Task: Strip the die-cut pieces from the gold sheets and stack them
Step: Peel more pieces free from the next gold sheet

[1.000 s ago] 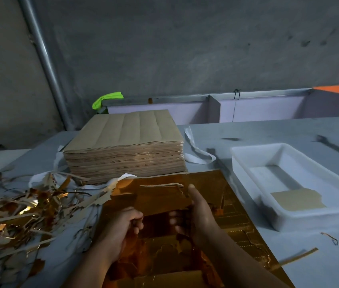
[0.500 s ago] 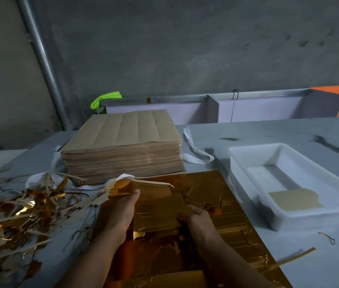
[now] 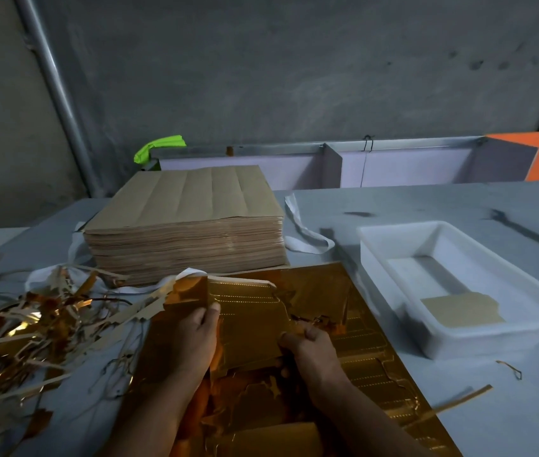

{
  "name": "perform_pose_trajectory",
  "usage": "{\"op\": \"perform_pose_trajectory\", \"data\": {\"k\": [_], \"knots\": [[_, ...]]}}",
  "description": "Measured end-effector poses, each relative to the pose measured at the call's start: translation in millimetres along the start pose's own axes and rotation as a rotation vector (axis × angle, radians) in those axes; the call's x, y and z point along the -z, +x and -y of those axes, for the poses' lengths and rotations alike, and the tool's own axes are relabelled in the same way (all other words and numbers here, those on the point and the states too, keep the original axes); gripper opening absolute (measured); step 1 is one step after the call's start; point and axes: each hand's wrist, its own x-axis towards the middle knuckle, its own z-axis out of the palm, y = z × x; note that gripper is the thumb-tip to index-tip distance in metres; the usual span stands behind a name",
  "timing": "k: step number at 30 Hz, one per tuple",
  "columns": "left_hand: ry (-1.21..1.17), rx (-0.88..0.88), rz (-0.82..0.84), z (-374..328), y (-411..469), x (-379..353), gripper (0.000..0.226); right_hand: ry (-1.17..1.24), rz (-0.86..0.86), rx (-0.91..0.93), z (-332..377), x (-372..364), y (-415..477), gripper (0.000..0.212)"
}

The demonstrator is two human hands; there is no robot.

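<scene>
A gold die-cut sheet [image 3: 370, 351] lies on the grey table in front of me. Both hands hold a gold piece [image 3: 248, 321] lifted off it. My left hand [image 3: 185, 341] grips the piece's left edge, thumb on top. My right hand [image 3: 311, 347] pinches its lower right corner, where torn gold scrap hangs. A tall stack of brown sheets [image 3: 188, 225] stands behind. One stripped piece [image 3: 462, 311], brown side up, lies in the white tray [image 3: 390, 258] at the right.
A heap of gold and brown waste strips [image 3: 23, 328] covers the table at the left. White strapping [image 3: 304, 232] loops round the brown stack. Loose strips [image 3: 459, 400] lie near the front right. A low partition and a grey wall close the back.
My left hand moved up to the piece's left edge and my right hand dropped to its lower right corner. The piece now lies flatter, its perforated gold face up.
</scene>
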Motion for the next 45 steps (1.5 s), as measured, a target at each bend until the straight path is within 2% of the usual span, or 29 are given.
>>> {"op": "perform_pose_trajectory", "data": {"k": [22,28,36,39,45], "knots": [[-0.137,-0.019,0.007,3.9,0.2,2.4,0.041,0.042,0.015,-0.013,-1.2,0.3,2.8,0.01],[-0.133,-0.012,0.01,5.0,1.3,1.9,0.028,0.042,0.005,-0.019,-1.5,-0.4,2.7,0.009],[-0.092,-0.039,-0.009,5.7,0.5,2.4,0.026,0.063,0.014,0.042,-2.2,0.8,0.4,0.011],[-0.113,-0.027,-0.041,5.8,1.0,3.1,0.03,0.028,0.043,0.112,-1.0,1.9,-4.1,0.02],[-0.088,-0.041,-0.07,2.9,-2.3,3.3,0.029,-0.113,0.045,0.118,0.0,-3.5,-8.8,0.023]]}}
